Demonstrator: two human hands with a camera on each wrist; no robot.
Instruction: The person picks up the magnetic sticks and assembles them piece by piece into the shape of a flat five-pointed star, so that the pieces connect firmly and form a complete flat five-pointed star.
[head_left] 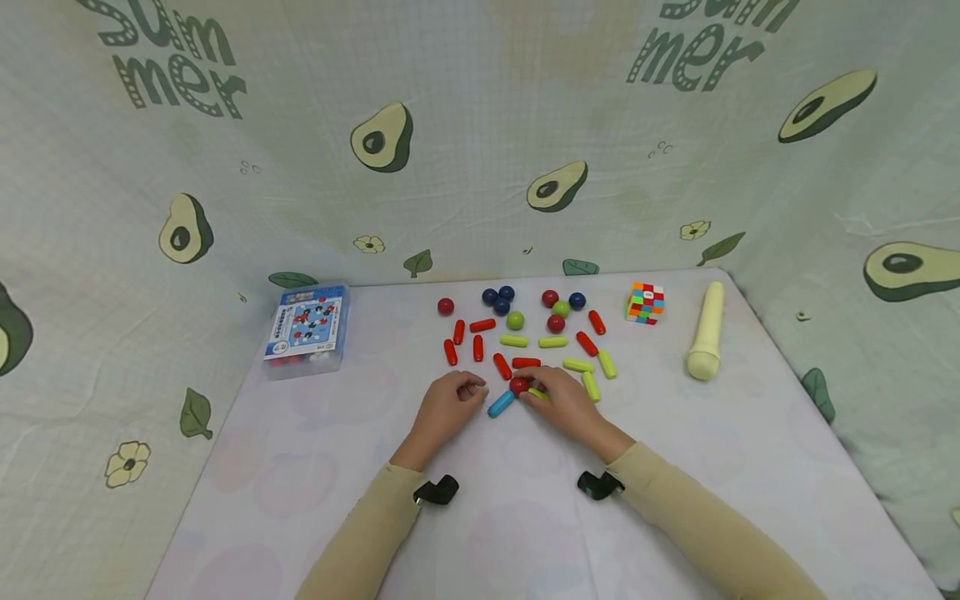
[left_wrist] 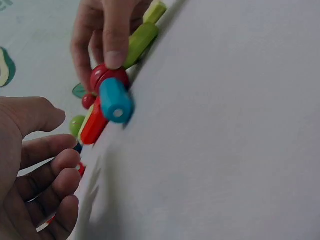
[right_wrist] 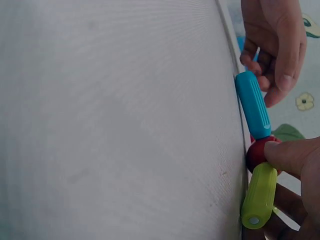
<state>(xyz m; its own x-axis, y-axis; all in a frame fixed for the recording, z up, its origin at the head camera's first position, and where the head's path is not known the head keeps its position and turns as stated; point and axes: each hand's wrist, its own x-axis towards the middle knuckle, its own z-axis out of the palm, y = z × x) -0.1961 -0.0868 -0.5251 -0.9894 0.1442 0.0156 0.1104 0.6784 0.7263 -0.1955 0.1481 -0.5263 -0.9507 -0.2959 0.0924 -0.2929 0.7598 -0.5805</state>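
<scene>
My right hand (head_left: 567, 403) pinches a red ball (head_left: 519, 385) near the middle of the table, thumb on the ball. A blue rod (head_left: 501, 404) and a yellow-green rod (right_wrist: 260, 195) meet that ball on different sides, the green one partly under my right hand in the head view. The green rod shows a small metal disc in its end. To the left of the blue rod is my left hand (head_left: 448, 408), fingers loosely curled with nothing in them; a small gap parts it from the rod.
Several red rods (head_left: 477, 348), yellow-green rods (head_left: 552, 342) and red, green and dark blue balls (head_left: 502, 307) lie beyond my hands. A boxed set (head_left: 306, 329) is at the back left. A puzzle cube (head_left: 646, 303) and a cream club-shaped object (head_left: 707, 333) stand or lie on the right.
</scene>
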